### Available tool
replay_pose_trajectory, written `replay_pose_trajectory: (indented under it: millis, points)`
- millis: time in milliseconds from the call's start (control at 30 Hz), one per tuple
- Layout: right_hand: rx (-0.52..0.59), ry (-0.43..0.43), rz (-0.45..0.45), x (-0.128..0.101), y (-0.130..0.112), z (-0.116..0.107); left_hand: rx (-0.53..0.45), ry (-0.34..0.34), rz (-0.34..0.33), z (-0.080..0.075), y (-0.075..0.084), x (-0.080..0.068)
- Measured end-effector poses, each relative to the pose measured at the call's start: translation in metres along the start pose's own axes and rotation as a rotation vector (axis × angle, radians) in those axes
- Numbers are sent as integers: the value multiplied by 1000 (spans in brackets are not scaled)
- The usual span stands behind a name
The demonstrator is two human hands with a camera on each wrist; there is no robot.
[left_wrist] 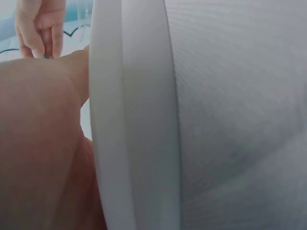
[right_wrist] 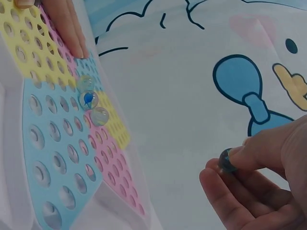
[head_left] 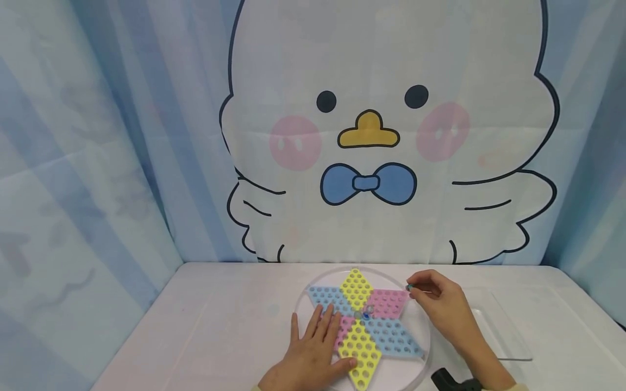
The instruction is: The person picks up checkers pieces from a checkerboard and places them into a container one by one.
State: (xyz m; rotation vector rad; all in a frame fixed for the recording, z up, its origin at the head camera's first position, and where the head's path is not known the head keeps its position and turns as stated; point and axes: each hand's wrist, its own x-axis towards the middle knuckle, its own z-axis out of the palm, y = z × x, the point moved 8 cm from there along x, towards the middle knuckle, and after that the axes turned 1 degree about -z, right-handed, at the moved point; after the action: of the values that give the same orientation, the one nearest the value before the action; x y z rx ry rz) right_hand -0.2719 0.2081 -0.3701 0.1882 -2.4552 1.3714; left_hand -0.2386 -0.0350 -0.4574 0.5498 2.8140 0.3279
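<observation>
While the left hand [head_left: 315, 347] rests on the star board [head_left: 396, 336], fingers straight, the right hand [head_left: 442, 304] has a dark marble [right_wrist: 224, 163] pinched right at the thumb and fingertips, snug around it. That marble's held clear of the board, near its far-right pink point. Three other marbles [right_wrist: 88, 99] sit around the board's middle.

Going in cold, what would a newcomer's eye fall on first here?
The huge cartoon bird on the backdrop curtain would probably grab attention first. Next comes the colourful star board below it, three marbles near its centre, the left hand spread over its left part. By its upper-right rim in the head view, the right hand pinches another marble.
</observation>
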Motion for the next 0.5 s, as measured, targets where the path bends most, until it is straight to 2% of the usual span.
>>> replay_pose_trajectory:
  millis: [167,500]
  points:
    - [19,23,-30,1,0,-8,2,-6,-10,0,0,0]
    - [-1,23,28,2,9,-20,5,-14,-13,0,0,1]
